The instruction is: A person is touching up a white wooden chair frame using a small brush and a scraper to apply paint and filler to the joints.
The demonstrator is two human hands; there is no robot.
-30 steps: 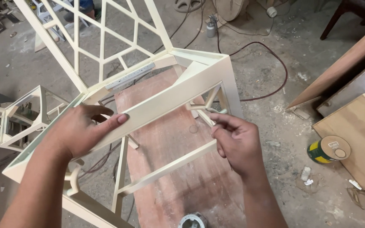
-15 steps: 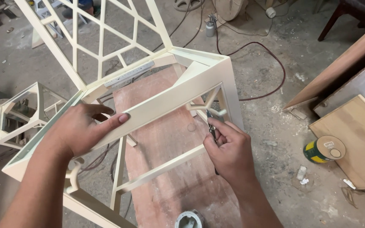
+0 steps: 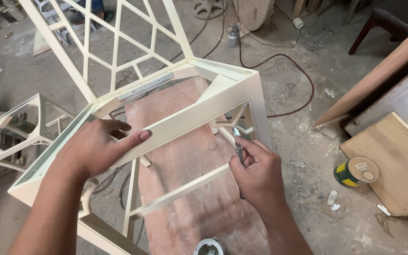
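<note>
Hands show up in the head view, both reaching in from the bottom edge. I see my left hand (image 3: 101,147) lying on the cream painted wooden chair frame (image 3: 185,118), which is tipped on its side over a reddish-brown wooden board (image 3: 190,174). The thumb and fingers wrap around a long flat rail of the frame and hold it tight.

I see my right hand (image 3: 256,172) closed around a thin metal blade tool (image 3: 237,141). Only the tip pokes out above the fingers, so I cannot tell what kind of tool it is. The tip is right at the little corner bracket of the frame, but I cannot tell if it touches.

On the dusty floor to the right sits a round tin with a green and yellow side (image 3: 355,172), next to a light wooden panel (image 3: 395,165). A grey metal can (image 3: 210,246) is cut off at the bottom edge. A dark red cable (image 3: 303,80) loops behind the frame.
</note>
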